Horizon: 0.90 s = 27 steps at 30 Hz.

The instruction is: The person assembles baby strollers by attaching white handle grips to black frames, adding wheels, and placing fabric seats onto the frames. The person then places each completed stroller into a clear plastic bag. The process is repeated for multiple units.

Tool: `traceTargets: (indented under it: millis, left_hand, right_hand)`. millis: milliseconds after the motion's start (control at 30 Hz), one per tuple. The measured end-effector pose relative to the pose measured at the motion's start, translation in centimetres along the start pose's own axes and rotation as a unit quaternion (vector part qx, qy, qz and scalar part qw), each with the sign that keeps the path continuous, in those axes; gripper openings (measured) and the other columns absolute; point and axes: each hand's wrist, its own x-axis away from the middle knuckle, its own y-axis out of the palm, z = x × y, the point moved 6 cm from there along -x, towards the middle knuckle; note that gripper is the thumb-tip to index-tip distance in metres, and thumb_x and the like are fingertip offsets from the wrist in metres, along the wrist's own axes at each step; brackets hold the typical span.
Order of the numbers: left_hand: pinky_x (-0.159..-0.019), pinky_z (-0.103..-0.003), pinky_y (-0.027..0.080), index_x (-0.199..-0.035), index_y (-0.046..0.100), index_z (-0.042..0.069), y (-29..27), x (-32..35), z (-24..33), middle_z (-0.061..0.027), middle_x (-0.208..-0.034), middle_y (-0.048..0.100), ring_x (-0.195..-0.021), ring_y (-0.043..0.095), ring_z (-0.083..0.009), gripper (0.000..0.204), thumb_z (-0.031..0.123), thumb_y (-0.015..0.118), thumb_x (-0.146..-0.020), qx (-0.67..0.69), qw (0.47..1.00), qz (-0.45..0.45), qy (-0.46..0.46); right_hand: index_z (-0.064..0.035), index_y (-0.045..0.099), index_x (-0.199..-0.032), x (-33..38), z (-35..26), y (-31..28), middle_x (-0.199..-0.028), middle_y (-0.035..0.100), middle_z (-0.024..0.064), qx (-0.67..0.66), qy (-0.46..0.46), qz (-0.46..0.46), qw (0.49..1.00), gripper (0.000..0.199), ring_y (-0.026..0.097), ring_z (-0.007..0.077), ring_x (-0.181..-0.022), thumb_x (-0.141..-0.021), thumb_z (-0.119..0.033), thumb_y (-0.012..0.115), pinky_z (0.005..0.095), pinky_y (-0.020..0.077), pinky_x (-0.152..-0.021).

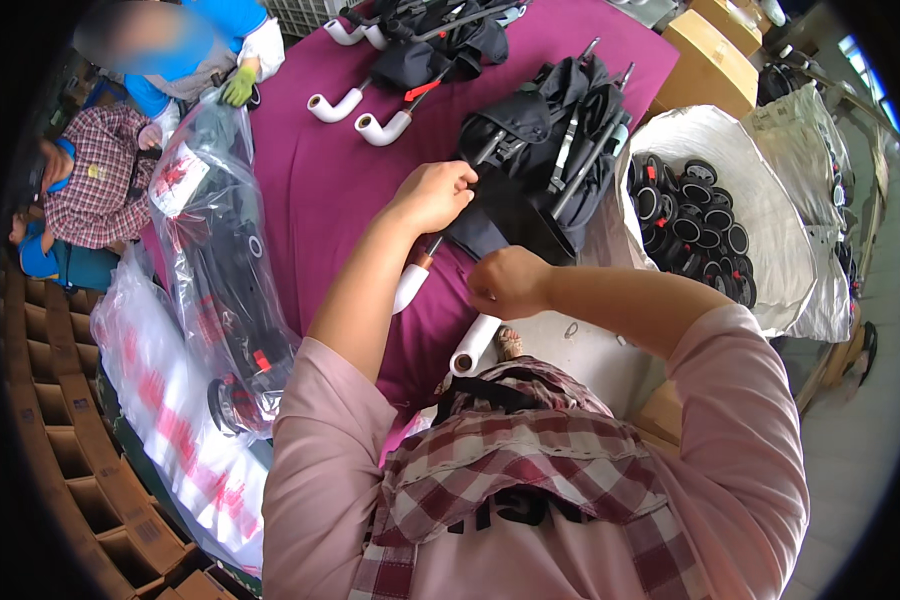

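While the purple-covered worktable [320, 190] is carrying several folded frames, the person is working on the black folded stroller [545, 160] lying toward its near right edge, beside a white sack of wheels [770, 200]. The left hand [435, 195] is pinching the black fabric at the frame's near end, fingers closed on it; the right hand [505, 282] is curled shut just below, perhaps on a thin strap, though I cannot tell. Keeping the fabric taut should help.
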Motion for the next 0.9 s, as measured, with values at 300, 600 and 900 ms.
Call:
traceTargets:
  millis: [300,600,900]
  left_hand:
    - [-0.100,-0.044,0.047,-0.110,0.066,0.010,-0.2,1.0,-2.3,-0.0096,-0.121,0.058,-0.119,0.053,-0.0342,0.032,0.012,0.073,-0.079,-0.072,0.971,0.196,0.119]
    - [-0.100,-0.043,0.047,-0.120,0.058,0.007,3.6,2.9,-4.3,-0.0159,-0.127,0.052,-0.117,0.054,-0.0370,0.042,0.009,0.072,-0.080,0.018,0.977,0.184,0.106]
    - [-0.087,-0.042,0.051,-0.106,0.061,0.005,2.8,3.1,-7.8,-0.0147,-0.105,0.063,-0.099,0.062,-0.0362,0.023,0.008,0.067,-0.084,0.012,0.961,0.256,0.106]
  right_hand:
    - [-0.0079,0.075,-0.076,-4.6,-1.4,3.1,-0.076,0.071,0.0142,0.201,-0.060,-0.345,0.915,0.016,0.070,0.0348,-0.078,-0.080,-0.021,0.066,0.0453,0.0556,-0.070]
    - [-0.0083,0.072,-0.086,-3.3,2.9,14.2,-0.084,0.072,0.0134,0.060,-0.159,-0.279,0.945,0.018,0.070,0.0356,-0.081,-0.082,-0.023,0.062,0.0477,0.0559,-0.072]
    - [-0.0076,0.069,-0.087,-5.3,3.1,14.2,-0.083,0.069,0.0134,0.090,-0.049,-0.189,0.977,0.019,0.067,0.0358,-0.083,-0.082,-0.025,0.062,0.0477,0.0542,-0.074]
